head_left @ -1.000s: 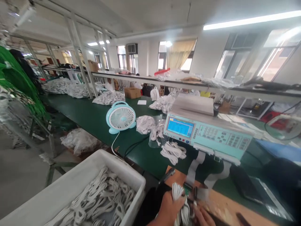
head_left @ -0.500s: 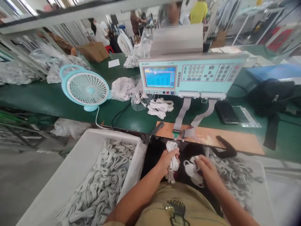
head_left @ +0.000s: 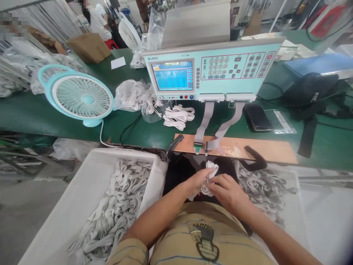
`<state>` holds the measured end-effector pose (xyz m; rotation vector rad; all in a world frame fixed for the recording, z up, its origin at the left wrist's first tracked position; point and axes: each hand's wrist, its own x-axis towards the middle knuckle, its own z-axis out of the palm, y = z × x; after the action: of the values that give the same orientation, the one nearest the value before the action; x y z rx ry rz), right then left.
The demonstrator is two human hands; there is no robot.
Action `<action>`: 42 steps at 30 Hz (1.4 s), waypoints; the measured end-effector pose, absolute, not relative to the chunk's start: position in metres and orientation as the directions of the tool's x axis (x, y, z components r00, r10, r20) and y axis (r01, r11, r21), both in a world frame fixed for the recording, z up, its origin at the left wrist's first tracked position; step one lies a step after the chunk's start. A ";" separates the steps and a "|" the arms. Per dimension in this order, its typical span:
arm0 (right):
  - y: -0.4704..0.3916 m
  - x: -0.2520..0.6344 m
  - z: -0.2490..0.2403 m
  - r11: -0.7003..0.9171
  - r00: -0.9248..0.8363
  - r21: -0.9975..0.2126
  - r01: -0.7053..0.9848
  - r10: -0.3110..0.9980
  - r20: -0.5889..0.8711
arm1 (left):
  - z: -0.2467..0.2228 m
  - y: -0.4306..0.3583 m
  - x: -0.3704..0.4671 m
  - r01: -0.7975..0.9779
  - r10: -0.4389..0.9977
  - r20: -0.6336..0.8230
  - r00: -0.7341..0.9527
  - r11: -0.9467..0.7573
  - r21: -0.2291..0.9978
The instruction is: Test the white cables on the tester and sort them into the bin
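Note:
A coiled bundle of white cable is held upright in front of my body, just below the bench edge. My left hand is closed around its middle, with the loops showing above the fist. From the other side my right hand meets the bundle, its thumb and fingers pinching the lower part of the cable. The fingers partly hide the lower coils. Beyond the hands, two grey ribbon cables end in small connectors on a wooden board.
A tester with a screen stands on the green bench, a blue fan to its left. Bundled cables lie before it. White bins of cable flank my lap. A black phone lies right. Black clamps grip the board.
My right hand has moved left to the bundle in my left hand, bringing its loose white cable against it. My left hand has shifted slightly right. The view has tilted down.

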<state>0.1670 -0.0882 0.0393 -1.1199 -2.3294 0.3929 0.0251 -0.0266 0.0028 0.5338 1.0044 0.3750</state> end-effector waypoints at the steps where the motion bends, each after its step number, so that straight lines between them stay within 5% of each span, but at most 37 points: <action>1: -0.084 0.163 0.042 0.653 -0.572 -0.433 0.621 0.755 0.320 | 0.004 -0.025 0.025 0.008 0.552 -0.665 0.503 0.767 0.642; 5: -0.073 0.162 0.045 0.754 -0.710 -0.393 0.527 0.645 0.284 | 0.004 -0.023 0.019 0.227 0.509 -0.648 0.567 0.659 0.717; 12: -0.079 0.158 0.037 0.737 -0.716 -0.418 0.531 0.654 0.243 | -0.001 -0.031 0.002 0.087 0.235 -0.673 0.702 0.909 0.408; 18: -0.090 0.155 0.019 0.650 -0.618 -0.542 0.533 0.736 0.275 | 0.016 -0.042 -0.031 -0.066 0.346 -0.453 0.821 0.847 0.527; 30: -0.088 0.153 0.023 0.587 -0.633 -0.662 0.466 0.744 0.215 | 0.012 -0.043 -0.044 -0.034 0.441 -0.539 0.718 0.795 0.606; 36: -0.089 0.157 0.016 0.615 -0.556 -0.681 0.398 0.752 0.354 | 0.008 -0.041 -0.039 -0.088 0.442 -0.511 0.737 0.813 0.576; 42: -0.080 0.162 0.026 0.594 -0.711 -0.726 0.346 0.671 0.211 | 0.012 -0.040 -0.033 -0.028 0.390 -0.549 0.740 0.833 0.553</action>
<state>0.1622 -0.0800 0.0262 -0.8094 -2.3547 0.9304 -0.0325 -0.0401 0.0118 0.5488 0.7078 0.2423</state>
